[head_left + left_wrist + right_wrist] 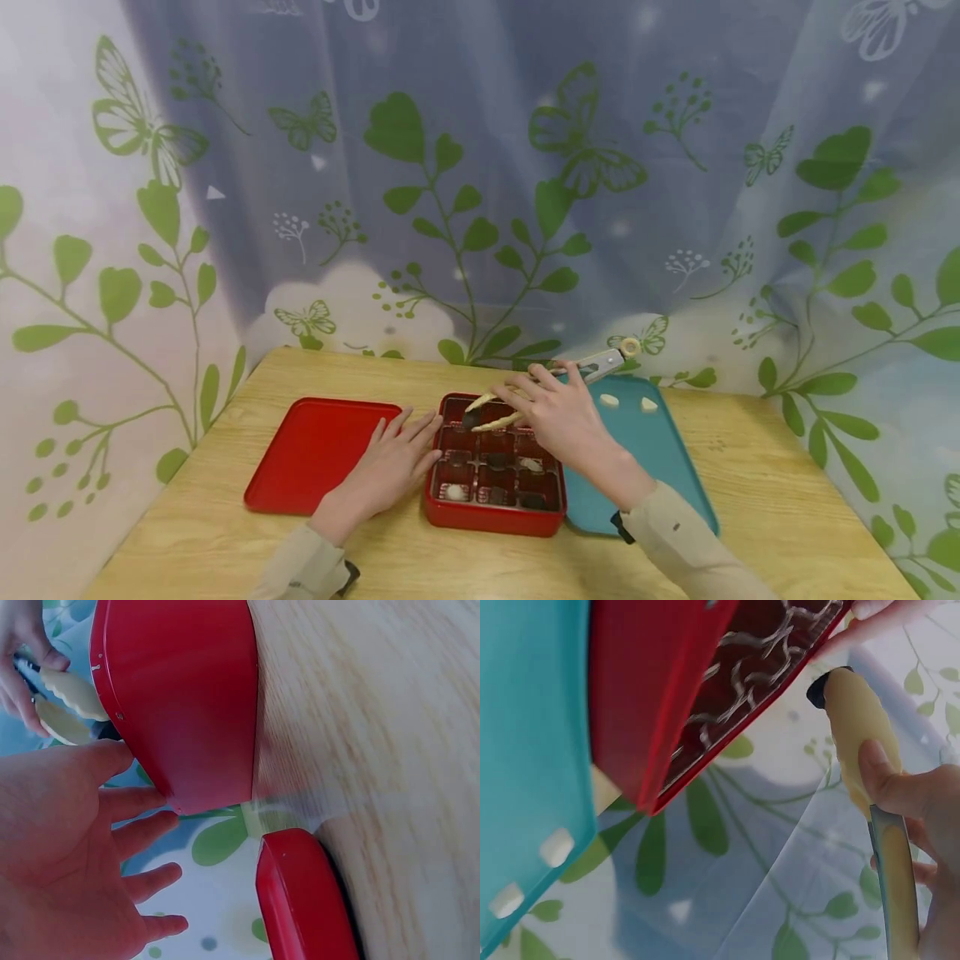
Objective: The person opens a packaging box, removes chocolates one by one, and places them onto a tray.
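Note:
My right hand [561,417] grips a pair of tongs [862,742] with cream-coloured tips and a metal handle. Pinched between the tips is a small dark piece [819,690], held above the back left compartment of a red box [495,518]. A clear divided insert splits the box into several compartments, some holding dark pieces and pale ones, such as a white piece [454,492] at the front left. My left hand [393,458] has its fingers spread, and its fingertips touch the left rim of the box.
A red lid [315,454] lies on the wooden table to the left of the box. On the right is a blue tray [637,467] with two small white pieces [609,401] near its far end. Behind the table hangs a leaf-patterned curtain [480,167].

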